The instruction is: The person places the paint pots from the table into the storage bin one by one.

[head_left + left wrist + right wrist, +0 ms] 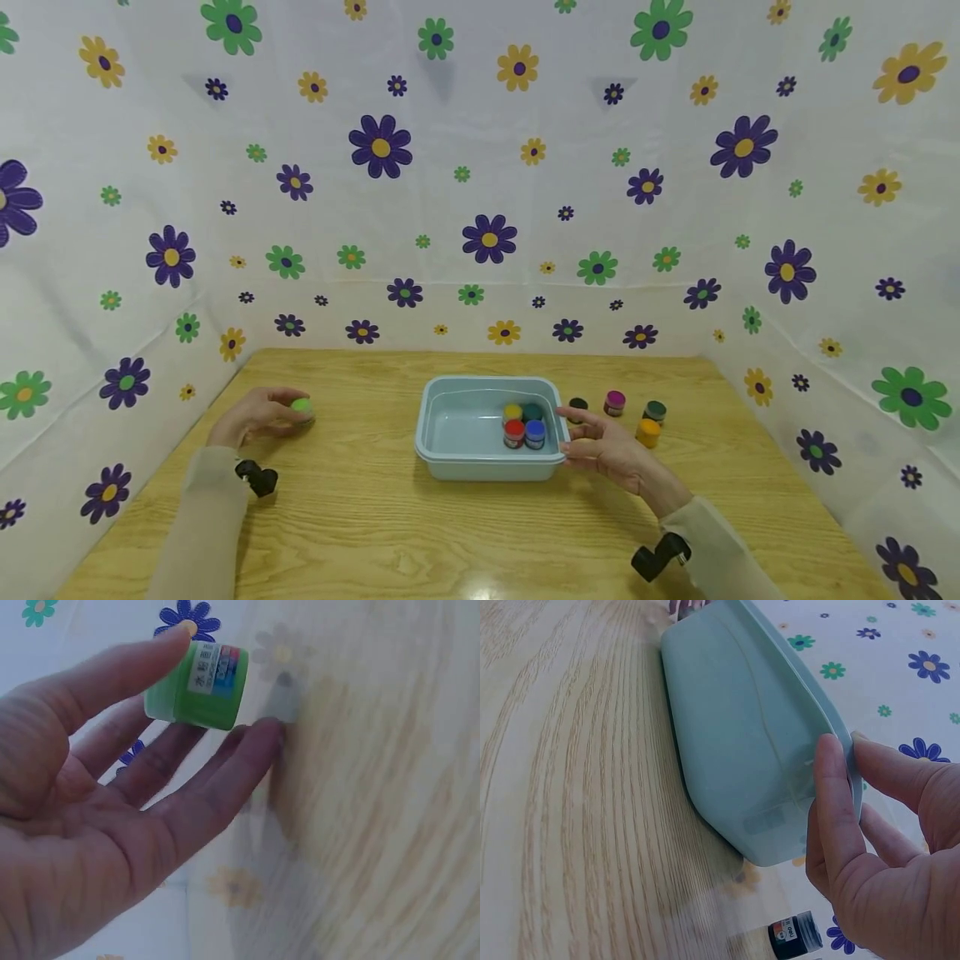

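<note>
Head view first: what have you got for surface and room?

I see a light wood-grained table (352, 517), with white cloth walls (420, 208) printed with purple, green and yellow flowers on its left, back and right.

And around the hands?

Mid-table I have a pale-blue rectangular plastic tub (465, 423). Four small jars stand together towards its right end: yellow (512, 412), teal (532, 412), red (513, 434) and blue (535, 434). Outside, to its right, I find a black jar (578, 403), a magenta jar (615, 403), a dark green jar (655, 411) and an orange jar (648, 432).

Anything in the way?

From my feed, the right hand (611, 450) partly covers the black jar. Its thumb and fingers, only slightly bent, pinch the tub's right rim.

The other one?

My left hand (266, 410) is half-closed, thumb and fingers gripping a small light-green labelled jar (214, 686) at the table's left side, well apart from the tub. I can't tell whether that jar touches the wood.
</note>
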Action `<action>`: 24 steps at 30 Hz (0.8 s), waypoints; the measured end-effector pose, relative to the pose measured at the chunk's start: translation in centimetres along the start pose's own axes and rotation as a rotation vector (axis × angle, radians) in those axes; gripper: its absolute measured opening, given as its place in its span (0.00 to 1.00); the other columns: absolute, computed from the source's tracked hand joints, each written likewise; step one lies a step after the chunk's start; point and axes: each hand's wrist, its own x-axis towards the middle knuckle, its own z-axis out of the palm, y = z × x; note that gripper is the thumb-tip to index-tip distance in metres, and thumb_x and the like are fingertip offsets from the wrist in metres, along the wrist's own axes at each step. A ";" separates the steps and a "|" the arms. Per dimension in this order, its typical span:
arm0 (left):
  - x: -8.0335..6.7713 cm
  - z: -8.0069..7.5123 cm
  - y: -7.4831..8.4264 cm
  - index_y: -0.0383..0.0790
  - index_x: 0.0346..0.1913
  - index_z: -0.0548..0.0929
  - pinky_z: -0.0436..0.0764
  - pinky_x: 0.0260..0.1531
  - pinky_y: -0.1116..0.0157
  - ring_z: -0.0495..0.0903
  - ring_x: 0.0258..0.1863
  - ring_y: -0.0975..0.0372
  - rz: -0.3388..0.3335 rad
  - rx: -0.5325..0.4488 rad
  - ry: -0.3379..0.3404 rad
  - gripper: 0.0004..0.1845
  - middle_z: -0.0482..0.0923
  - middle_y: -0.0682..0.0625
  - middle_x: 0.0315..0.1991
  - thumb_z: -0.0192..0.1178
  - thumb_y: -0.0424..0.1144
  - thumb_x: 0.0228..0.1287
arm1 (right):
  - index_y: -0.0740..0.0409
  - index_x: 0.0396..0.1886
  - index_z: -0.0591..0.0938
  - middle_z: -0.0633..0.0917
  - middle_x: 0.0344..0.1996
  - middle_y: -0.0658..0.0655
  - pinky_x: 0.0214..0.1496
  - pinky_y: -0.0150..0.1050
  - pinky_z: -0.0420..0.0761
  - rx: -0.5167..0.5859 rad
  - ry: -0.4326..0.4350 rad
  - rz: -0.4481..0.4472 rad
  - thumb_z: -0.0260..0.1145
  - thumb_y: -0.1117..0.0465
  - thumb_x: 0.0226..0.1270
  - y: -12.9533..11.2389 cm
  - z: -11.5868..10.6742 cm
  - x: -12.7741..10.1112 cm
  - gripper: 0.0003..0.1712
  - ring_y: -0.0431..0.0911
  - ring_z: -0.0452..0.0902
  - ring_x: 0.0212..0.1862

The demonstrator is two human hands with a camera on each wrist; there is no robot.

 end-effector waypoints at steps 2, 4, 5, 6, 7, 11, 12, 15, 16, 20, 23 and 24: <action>0.0 0.1 0.3 0.27 0.63 0.61 0.75 0.48 0.55 0.75 0.45 0.56 -0.003 -0.049 0.002 0.36 0.60 0.33 0.58 0.65 0.37 0.54 | 0.57 0.67 0.60 0.67 0.45 0.66 0.50 0.48 0.75 -0.004 -0.004 -0.003 0.66 0.69 0.56 0.0 0.0 0.1 0.39 0.50 0.76 0.39; -0.1 0.2 0.6 0.26 0.63 0.61 0.75 0.48 0.54 0.76 0.45 0.54 -0.006 -0.088 0.010 0.37 0.58 0.32 0.58 0.66 0.36 0.53 | 0.57 0.67 0.60 0.67 0.45 0.65 0.50 0.49 0.75 -0.009 -0.011 -0.006 0.66 0.69 0.56 0.0 0.1 0.1 0.39 0.50 0.76 0.39; -0.1 0.3 0.7 0.26 0.63 0.60 0.75 0.49 0.54 0.76 0.45 0.53 -0.002 -0.093 0.007 0.37 0.57 0.32 0.58 0.66 0.35 0.53 | 0.57 0.67 0.60 0.67 0.45 0.65 0.51 0.49 0.74 -0.009 -0.013 -0.007 0.65 0.68 0.56 -0.1 0.1 0.1 0.39 0.50 0.76 0.39; -0.1 0.4 0.8 0.26 0.63 0.60 0.74 0.49 0.54 0.76 0.45 0.52 0.002 -0.101 0.004 0.37 0.56 0.32 0.58 0.66 0.34 0.53 | 0.56 0.67 0.60 0.67 0.45 0.65 0.51 0.49 0.74 -0.011 -0.016 -0.007 0.65 0.68 0.56 -0.1 0.1 0.2 0.39 0.50 0.76 0.39; 0.0 0.6 1.0 0.27 0.63 0.60 0.74 0.50 0.54 0.77 0.45 0.51 0.000 -0.108 0.000 0.37 0.57 0.31 0.58 0.66 0.34 0.52 | 0.56 0.67 0.60 0.67 0.45 0.65 0.51 0.50 0.73 -0.009 -0.018 -0.005 0.65 0.68 0.56 0.0 0.1 0.2 0.39 0.50 0.76 0.39; 0.5 1.5 1.7 0.29 0.63 0.61 0.72 0.52 0.52 0.76 0.47 0.50 0.022 -0.117 -0.035 0.36 0.62 0.32 0.56 0.66 0.33 0.52 | 0.56 0.67 0.60 0.67 0.45 0.64 0.51 0.49 0.74 -0.009 -0.008 -0.006 0.65 0.69 0.57 0.1 0.0 0.1 0.39 0.49 0.76 0.39; 0.7 1.8 1.8 0.29 0.63 0.61 0.71 0.52 0.52 0.75 0.48 0.49 0.029 -0.122 -0.047 0.36 0.63 0.33 0.56 0.66 0.33 0.52 | 0.56 0.67 0.60 0.67 0.45 0.64 0.51 0.49 0.74 -0.010 -0.009 -0.008 0.64 0.69 0.57 0.1 0.0 0.1 0.39 0.49 0.76 0.39; 1.3 2.5 2.2 0.29 0.63 0.61 0.71 0.52 0.52 0.75 0.48 0.49 0.050 -0.121 -0.066 0.35 0.65 0.35 0.54 0.65 0.34 0.53 | 0.56 0.67 0.60 0.68 0.44 0.64 0.51 0.49 0.74 -0.010 -0.012 -0.016 0.65 0.69 0.57 0.1 -0.1 0.0 0.39 0.49 0.77 0.39; 1.4 2.7 2.4 0.29 0.63 0.61 0.71 0.53 0.52 0.75 0.49 0.49 0.051 -0.133 -0.068 0.35 0.66 0.35 0.53 0.65 0.34 0.53 | 0.56 0.67 0.60 0.68 0.44 0.63 0.51 0.49 0.74 -0.008 -0.014 -0.014 0.65 0.69 0.57 0.1 -0.1 0.0 0.39 0.49 0.77 0.39; 1.8 3.5 3.0 0.29 0.63 0.60 0.69 0.54 0.52 0.74 0.50 0.48 0.067 -0.179 -0.078 0.35 0.64 0.35 0.53 0.64 0.34 0.54 | 0.56 0.67 0.60 0.67 0.44 0.64 0.52 0.50 0.73 -0.002 -0.013 -0.001 0.65 0.69 0.56 0.0 -0.1 -0.1 0.39 0.49 0.77 0.39; 1.9 4.1 3.8 0.30 0.63 0.60 0.68 0.55 0.52 0.73 0.51 0.46 0.067 -0.217 -0.084 0.35 0.62 0.35 0.54 0.64 0.34 0.54 | 0.56 0.67 0.60 0.67 0.45 0.66 0.52 0.51 0.72 0.007 -0.008 0.007 0.65 0.70 0.56 0.0 0.0 -0.2 0.40 0.50 0.77 0.39; 1.8 4.4 4.2 0.30 0.63 0.60 0.67 0.55 0.51 0.72 0.51 0.46 0.066 -0.226 -0.080 0.35 0.61 0.35 0.54 0.64 0.33 0.54 | 0.57 0.67 0.60 0.67 0.45 0.66 0.52 0.51 0.72 0.007 -0.008 0.006 0.65 0.70 0.56 0.0 0.0 -0.1 0.40 0.50 0.77 0.39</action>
